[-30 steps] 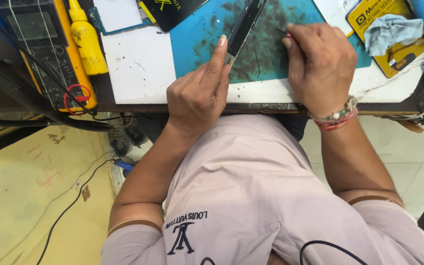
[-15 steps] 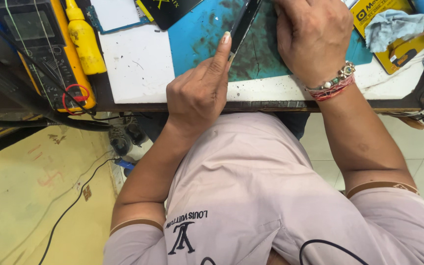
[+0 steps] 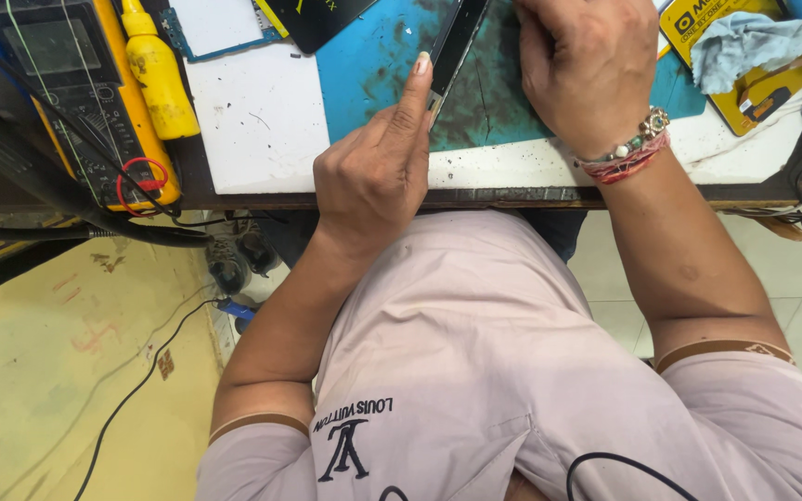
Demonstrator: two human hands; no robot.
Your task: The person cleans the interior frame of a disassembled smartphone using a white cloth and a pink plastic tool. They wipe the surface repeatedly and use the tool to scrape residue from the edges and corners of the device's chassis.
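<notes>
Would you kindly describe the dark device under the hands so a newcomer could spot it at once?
Start at the stained blue work mat on the white bench top. The left hand steadies a slim black phone lying there on edge. Unlike the yellow bottle, it is flat, dark and narrow.

Left hand (image 3: 378, 172) steadies dark phone (image 3: 457, 42); right hand (image 3: 587, 70) beside — blue mat (image 3: 373, 65).

On the tabletop (image 3: 262, 121) a yellow squeeze bottle (image 3: 157, 72) stands beside a yellow multimeter (image 3: 76, 93) with a red lead, while a crumpled pale-blue cloth (image 3: 740, 42) lies on a yellow card (image 3: 763, 97) at the right.
</notes>
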